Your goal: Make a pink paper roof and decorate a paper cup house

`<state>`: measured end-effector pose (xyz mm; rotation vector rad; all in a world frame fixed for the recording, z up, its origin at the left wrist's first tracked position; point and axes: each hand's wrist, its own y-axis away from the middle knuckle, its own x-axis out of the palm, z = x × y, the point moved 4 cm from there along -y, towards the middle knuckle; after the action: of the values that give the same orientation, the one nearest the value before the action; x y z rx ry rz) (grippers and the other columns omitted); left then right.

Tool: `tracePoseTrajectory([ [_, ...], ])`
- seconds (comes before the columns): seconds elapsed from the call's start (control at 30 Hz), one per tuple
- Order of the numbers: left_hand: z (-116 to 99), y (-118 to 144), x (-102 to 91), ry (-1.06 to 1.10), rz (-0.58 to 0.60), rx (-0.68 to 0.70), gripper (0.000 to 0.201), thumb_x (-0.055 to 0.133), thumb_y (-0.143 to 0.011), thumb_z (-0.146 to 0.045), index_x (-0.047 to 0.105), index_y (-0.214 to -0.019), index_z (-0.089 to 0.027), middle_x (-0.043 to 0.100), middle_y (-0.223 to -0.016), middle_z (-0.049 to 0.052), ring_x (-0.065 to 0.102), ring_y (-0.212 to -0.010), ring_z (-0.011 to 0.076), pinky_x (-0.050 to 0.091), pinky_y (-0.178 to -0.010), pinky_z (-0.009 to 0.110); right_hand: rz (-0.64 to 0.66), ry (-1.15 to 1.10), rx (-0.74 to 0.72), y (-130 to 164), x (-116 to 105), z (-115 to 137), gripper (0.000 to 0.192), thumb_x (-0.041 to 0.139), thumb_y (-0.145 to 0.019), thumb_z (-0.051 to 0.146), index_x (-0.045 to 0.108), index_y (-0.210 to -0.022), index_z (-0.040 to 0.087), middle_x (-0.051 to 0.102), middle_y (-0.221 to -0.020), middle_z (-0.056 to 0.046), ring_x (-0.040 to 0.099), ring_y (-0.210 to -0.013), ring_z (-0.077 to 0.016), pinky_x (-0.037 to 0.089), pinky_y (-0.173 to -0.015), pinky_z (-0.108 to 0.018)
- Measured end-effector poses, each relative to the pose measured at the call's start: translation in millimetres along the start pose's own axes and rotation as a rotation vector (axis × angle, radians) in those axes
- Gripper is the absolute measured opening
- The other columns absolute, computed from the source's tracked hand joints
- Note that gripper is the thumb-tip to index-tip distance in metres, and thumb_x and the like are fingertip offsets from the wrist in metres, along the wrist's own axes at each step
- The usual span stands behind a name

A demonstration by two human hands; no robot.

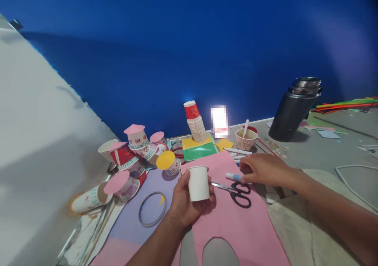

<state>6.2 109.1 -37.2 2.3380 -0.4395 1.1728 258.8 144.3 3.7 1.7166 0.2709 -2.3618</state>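
My left hand (pixel 184 203) holds a plain white paper cup (pixel 198 183) upright above a pink paper sheet (pixel 236 226). My right hand (pixel 262 169) rests palm down on the floor and grips a small white glue tube with a blue label (pixel 234 176), its tip pointing left. Black-handled scissors (pixel 238 193) lie on the pink sheet just below the right hand, between the two hands.
Several decorated cups with pink and yellow paper lids (pixel 132 159) crowd the left. A stack of paper cups (pixel 195 122), coloured sheets (pixel 199 148), a cup with a stick (pixel 246 139), pens (pixel 238 152), a tape ring (pixel 152 209) and a dark metal flask (pixel 295 108) stand before the blue wall.
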Motion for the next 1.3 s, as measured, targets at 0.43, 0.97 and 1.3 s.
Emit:
tracePoseTrajectory([
  [0.43,-2,2,-4.1,0.042,-0.042,-0.027,0.051,0.078,-0.088,-0.047,0.072,-0.124,-0.012,0.075,-0.1,0.014,0.07,-0.081,0.025,0.054,-0.071,0.037,-0.18,-0.108,0.001,-7,2,-5,0.053,0.064,-0.096,0.068,0.06,-0.067,0.024,0.071,-0.068,-0.005,0.059,-0.058,-0.02,0.027,-0.053,-0.033],
  [0.97,-3,0,-3.2,0.018,0.026,-0.017,0.049,0.076,-0.09,-0.047,0.072,-0.124,-0.013,0.075,-0.099,0.013,0.07,-0.081,0.0242,0.053,-0.072,0.037,-0.406,-0.38,-0.067,-10,5,-11,0.023,0.076,-0.092,0.048,0.071,-0.083,0.027,0.075,-0.079,-0.005,0.064,-0.066,-0.0235,0.044,-0.063,-0.04],
  [1.3,-3,0,-0.7,-0.034,0.072,0.035,0.064,0.091,-0.077,-0.052,0.073,-0.121,-0.011,0.077,-0.101,0.014,0.071,-0.082,0.0258,0.054,-0.068,0.036,-0.19,-0.049,-0.057,-6,10,7,0.047,0.064,-0.099,0.061,0.058,-0.07,0.024,0.074,-0.077,-0.007,0.063,-0.067,-0.0234,0.029,-0.058,-0.035],
])
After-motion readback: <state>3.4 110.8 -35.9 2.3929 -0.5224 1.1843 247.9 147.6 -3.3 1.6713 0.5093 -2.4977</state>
